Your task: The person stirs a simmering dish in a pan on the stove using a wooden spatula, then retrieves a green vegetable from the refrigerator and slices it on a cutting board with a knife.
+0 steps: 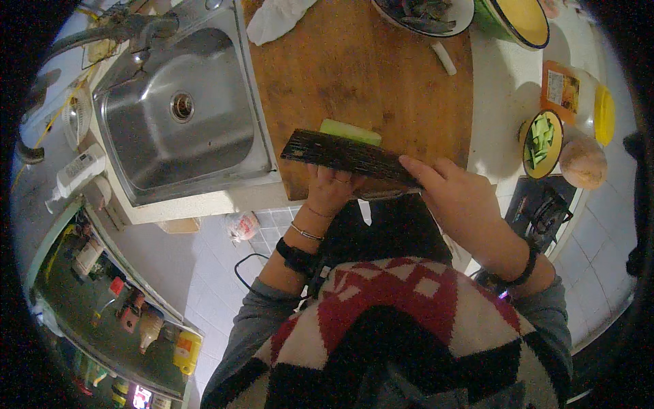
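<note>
My right hand (457, 197) grips the near end of a dark, wide-bladed kitchen knife (347, 156), probably a cleaver. Its blade points left across the wooden cutting board (357, 82). Just beyond the blade lies a pale green piece of vegetable (352, 132), partly covered by it. On the near side of the blade is my left hand (329, 186). Its fingertips disappear beneath or behind the knife, so what they touch is hidden.
A steel sink (184, 148) adjoins the board's left side. Behind are a white cloth (278, 20), a bowl of dark food (429, 15) and a small white stick (443, 59). At right stands a yellow bowl (554, 153) of green slices, near a gas stove (544, 214).
</note>
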